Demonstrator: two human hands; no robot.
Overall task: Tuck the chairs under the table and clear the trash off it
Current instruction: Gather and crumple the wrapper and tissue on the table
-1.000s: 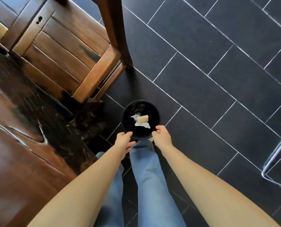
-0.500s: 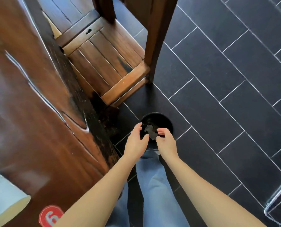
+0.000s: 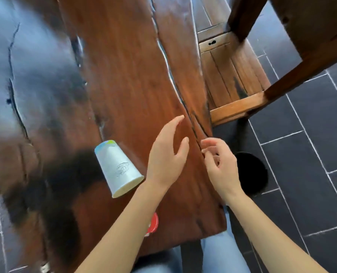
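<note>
Wooden table (image 3: 124,75) fills my view, with a chair (image 3: 228,75) partly under its right edge and a black bin (image 3: 250,172) on the floor beside that edge. On the table a paper cup (image 3: 118,166) lies sideways, its long axis diagonal and its mouth toward me. Above the table my left hand (image 3: 167,154) is spread and my right hand (image 3: 220,164) loosely curled; both hold nothing.

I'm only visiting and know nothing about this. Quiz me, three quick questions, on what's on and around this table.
1. Which hand is nearer the paper cup: A, left hand, or B, right hand?
2. True or false: the cup stands upright.
3. Fill in: the black bin sits on the ____.
Key: 1 A. 2 False, it lies on its side on the table. 3 floor.
</note>
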